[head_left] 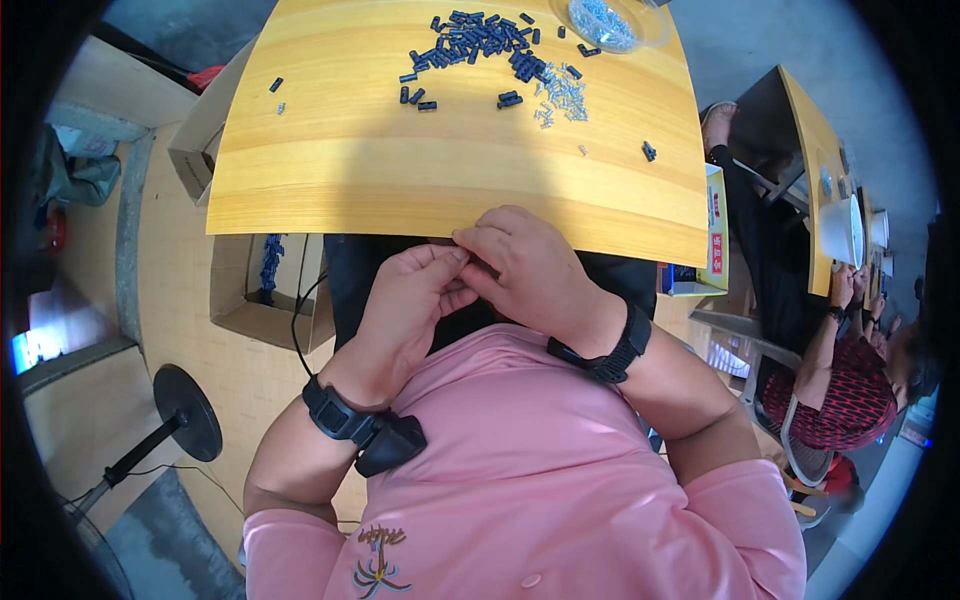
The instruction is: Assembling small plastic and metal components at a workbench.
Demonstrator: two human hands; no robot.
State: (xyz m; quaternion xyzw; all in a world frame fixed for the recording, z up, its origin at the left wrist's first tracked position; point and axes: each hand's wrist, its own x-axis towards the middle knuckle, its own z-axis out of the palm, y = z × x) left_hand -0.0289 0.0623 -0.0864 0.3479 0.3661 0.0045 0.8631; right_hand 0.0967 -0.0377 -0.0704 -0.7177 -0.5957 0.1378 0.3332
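- A light wood-grain table (300,180) fills the upper middle of the frame, its near edge bowed by the lens.
- Small black parts (470,42) lie heaped at the top centre, a few strays around them; small silvery pieces (565,95) are scattered just to the right of the heap.
- The left hand (405,295) and right hand (535,265) meet at the table's near edge, mid-frame. Thumb and fingers are pressed together on each, fingertips touching the other hand's; I cannot tell what, if anything, is pinched between them.
- A pale floor (170,270) shows at left, with a round black disc (188,412) on a stand at lower left.
- At the right, a person in a patterned red-and-black top (835,410) sits by a second table (812,150), which bears a white bowl (840,232).
- A clear round dish (655,30) at the upper right of the near table holds clear bluish pieces (603,22).
- A cardboard box (265,325), left of centre below the table, contains dark blue pieces (270,268).
- A yellow-edged box (717,225) stands beyond the table's right corner.
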